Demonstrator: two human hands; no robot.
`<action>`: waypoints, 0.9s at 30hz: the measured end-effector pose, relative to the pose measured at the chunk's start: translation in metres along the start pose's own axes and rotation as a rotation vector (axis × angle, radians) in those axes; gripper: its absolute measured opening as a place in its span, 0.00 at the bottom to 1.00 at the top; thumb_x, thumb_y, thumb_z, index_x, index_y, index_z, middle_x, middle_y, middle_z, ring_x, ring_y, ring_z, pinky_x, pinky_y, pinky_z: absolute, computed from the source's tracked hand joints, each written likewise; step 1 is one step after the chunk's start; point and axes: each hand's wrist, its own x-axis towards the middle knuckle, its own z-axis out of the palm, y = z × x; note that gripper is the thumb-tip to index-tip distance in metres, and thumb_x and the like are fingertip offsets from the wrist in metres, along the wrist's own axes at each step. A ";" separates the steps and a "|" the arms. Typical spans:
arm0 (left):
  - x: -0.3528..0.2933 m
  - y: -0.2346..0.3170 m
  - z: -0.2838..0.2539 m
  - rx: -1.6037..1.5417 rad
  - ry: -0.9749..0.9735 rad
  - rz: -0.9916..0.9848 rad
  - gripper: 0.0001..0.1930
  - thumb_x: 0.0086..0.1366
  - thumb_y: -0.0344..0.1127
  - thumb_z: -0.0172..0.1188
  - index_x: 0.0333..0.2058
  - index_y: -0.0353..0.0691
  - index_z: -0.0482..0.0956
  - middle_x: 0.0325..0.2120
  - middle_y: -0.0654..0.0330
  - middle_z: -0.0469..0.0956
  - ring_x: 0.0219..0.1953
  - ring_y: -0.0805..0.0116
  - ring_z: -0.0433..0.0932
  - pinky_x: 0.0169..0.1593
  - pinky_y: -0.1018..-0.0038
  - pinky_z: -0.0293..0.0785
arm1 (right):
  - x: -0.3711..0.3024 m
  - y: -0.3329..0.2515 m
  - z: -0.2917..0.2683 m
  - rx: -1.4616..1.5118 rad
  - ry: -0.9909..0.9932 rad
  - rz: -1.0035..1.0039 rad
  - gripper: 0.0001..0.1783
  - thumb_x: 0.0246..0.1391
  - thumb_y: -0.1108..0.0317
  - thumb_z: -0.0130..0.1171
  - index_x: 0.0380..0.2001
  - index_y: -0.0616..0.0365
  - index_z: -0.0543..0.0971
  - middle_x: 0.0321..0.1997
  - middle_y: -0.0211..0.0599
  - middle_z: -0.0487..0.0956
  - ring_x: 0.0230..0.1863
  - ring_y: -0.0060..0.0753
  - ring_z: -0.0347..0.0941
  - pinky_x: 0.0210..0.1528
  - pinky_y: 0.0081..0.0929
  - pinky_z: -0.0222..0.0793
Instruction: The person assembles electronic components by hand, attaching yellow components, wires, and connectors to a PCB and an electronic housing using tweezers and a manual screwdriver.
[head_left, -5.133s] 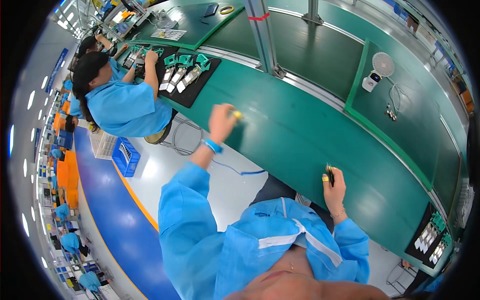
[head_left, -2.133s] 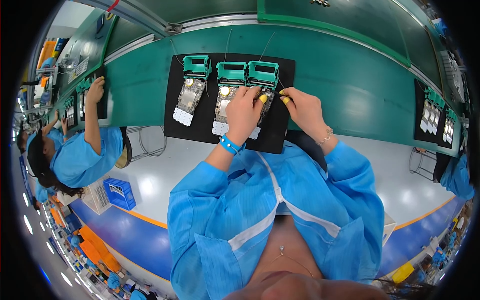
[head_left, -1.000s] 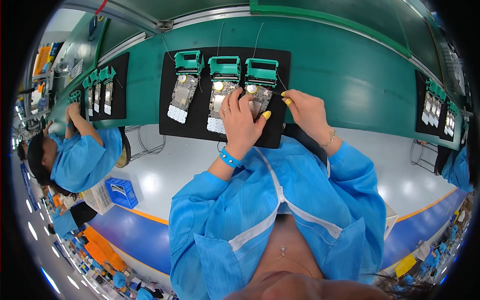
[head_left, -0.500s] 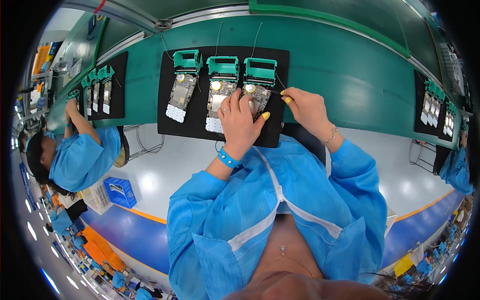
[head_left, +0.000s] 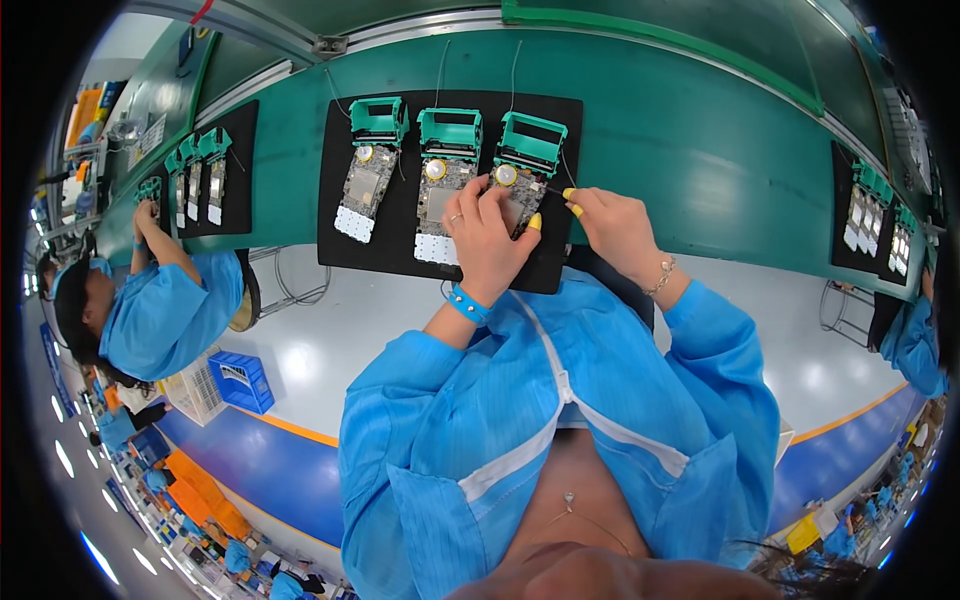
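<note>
Three circuit boards, each joined to a green plastic frame and bearing a round gold-rimmed part, lie in a row on a black mat (head_left: 340, 235). My left hand (head_left: 490, 235) grips the right-hand circuit board (head_left: 510, 192), thumb along its right edge and fingers across its left side. Part of that board is covered by the fingers. Its green frame (head_left: 531, 142) sits slightly tilted. To the right, my right hand (head_left: 615, 225) pinches a thin dark tool (head_left: 556, 190); its tip is at the board's upper right edge, too small to make out exactly.
The middle board (head_left: 434, 202) and left board (head_left: 362, 188) lie beside my left hand. Thin wires run from the frames over the green table (head_left: 690, 150). At left a co-worker (head_left: 170, 310) works by another mat with boards (head_left: 235, 165). A blue crate (head_left: 240, 385) stands on the floor.
The right-hand board and its green frame have turned a little and shifted right. My left hand has moved slightly right with them; the right hand keeps its pinch nearby.
</note>
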 end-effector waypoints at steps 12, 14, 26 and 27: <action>0.019 -0.034 -0.034 0.099 0.032 -0.067 0.23 0.47 0.36 0.66 0.44 0.39 0.73 0.46 0.51 0.64 0.50 0.49 0.62 0.51 0.57 0.58 | 0.022 -0.040 -0.007 0.206 0.035 0.138 0.09 0.51 0.70 0.59 0.38 0.57 0.76 0.31 0.40 0.78 0.27 0.40 0.75 0.28 0.29 0.69; 0.026 -0.038 -0.029 0.098 0.033 -0.064 0.25 0.47 0.37 0.66 0.46 0.39 0.73 0.47 0.51 0.65 0.50 0.50 0.62 0.51 0.58 0.58 | 0.037 -0.047 0.011 0.213 0.009 0.142 0.10 0.51 0.70 0.57 0.38 0.57 0.75 0.31 0.41 0.78 0.29 0.43 0.76 0.29 0.32 0.70; 0.029 -0.044 -0.025 0.087 0.010 -0.121 0.27 0.44 0.34 0.66 0.46 0.38 0.73 0.46 0.52 0.64 0.50 0.51 0.61 0.51 0.58 0.56 | 0.075 -0.063 0.043 -0.269 -0.097 0.134 0.06 0.45 0.73 0.55 0.29 0.59 0.71 0.25 0.40 0.77 0.25 0.39 0.77 0.25 0.32 0.71; 0.029 -0.044 -0.025 0.087 0.007 -0.125 0.27 0.44 0.34 0.66 0.46 0.38 0.73 0.46 0.52 0.64 0.50 0.51 0.61 0.51 0.58 0.56 | 0.077 -0.064 0.043 -0.317 -0.102 0.121 0.07 0.44 0.73 0.55 0.29 0.59 0.70 0.25 0.40 0.77 0.25 0.39 0.77 0.25 0.31 0.72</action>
